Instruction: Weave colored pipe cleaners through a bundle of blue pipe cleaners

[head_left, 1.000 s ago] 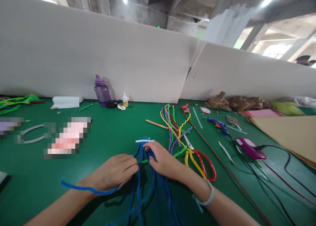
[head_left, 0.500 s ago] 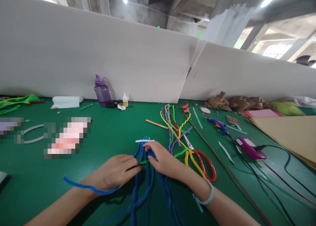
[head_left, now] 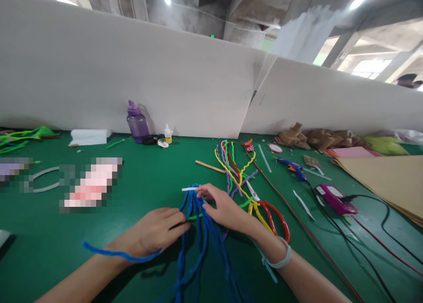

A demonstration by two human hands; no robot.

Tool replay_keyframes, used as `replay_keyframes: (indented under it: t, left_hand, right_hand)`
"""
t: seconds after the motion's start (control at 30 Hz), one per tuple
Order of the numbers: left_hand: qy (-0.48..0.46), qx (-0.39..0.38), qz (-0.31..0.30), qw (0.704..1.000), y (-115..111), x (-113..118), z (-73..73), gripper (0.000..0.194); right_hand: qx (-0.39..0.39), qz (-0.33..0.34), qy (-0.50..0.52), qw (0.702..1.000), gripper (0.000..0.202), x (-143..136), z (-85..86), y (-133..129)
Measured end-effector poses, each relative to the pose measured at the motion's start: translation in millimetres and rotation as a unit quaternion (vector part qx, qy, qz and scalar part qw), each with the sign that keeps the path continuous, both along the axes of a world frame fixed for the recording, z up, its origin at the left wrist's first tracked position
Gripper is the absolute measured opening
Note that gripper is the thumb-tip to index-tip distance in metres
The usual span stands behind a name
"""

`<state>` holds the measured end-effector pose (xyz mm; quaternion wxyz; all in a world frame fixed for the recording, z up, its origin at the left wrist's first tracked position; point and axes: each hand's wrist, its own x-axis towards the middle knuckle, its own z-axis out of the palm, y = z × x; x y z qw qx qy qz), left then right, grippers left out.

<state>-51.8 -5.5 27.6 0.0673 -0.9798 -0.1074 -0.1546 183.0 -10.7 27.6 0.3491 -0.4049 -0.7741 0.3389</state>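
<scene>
Blue strands [head_left: 206,228] fan toward the table's [head_left: 158,170] near edge.
The left hand [head_left: 160,230] pinches some, likely to steady them; the right hand [head_left: 224,208] curves by the white strip [head_left: 189,189] across their tops, its grip unclear. Scissors [head_left: 254,195] lie close by, presumably for reach; a bottle [head_left: 138,127] stands near the far edge.

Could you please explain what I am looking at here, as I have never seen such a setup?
No machine here: these are a person's bare hands, seen from a camera worn on that person's head, looking forward and down. The left hand is at a bundle of blue strands, though its grip is partly hidden. The right hand, thumb and forefinger apart, is at the bundle's far end, by a white strip. On the green table lie multicoloured strands and scissors with red and yellow handles; a purple bottle stands near the white partition.
</scene>
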Motion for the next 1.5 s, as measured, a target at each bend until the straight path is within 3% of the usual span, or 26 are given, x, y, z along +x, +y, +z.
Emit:
replay_keyframes:
  t: [0.27, 0.47, 0.67, 0.93, 1.2, 1.5]
  left_hand:
    - [0.003, 0.002, 0.0, 1.0, -1, 0, -0.1, 0.025]
    - [-0.005, 0.007, -0.002, 1.0, 0, 0, 0.4, 0.026]
    - [-0.009, 0.006, -0.009, 1.0, 0, 1, 2.1, 0.025]
    - [-0.046, 0.017, 0.02, 0.999, -4, 2, -2.6, 0.019]
    - [0.028, -0.017, -0.028, 0.999, -6, 2, 7.8, 0.02]
    - [0.003, 0.028, -0.033, 0.999, -13, 10, 13.8, 0.019]
  right_hand:
    - [0.05, 0.04, -0.168, 0.984, 0.02, 8, 15.4, -4]
    - [0.05, 0.058, -0.162, 0.984, 0.019, 9, 13.8, -5]
    - [0.093, 0.031, -0.157, 0.983, 0.022, -2, 11.4, -12]
    - [0.174, 0.044, -0.257, 0.95, 0.005, -14, -1.2, -15]
    - [0.16, 0.039, -0.228, 0.96, 0.004, -14, -2.8, -15]
    - [0.122, 0.027, -0.185, 0.975, 0.006, -16, -4.0, -13]
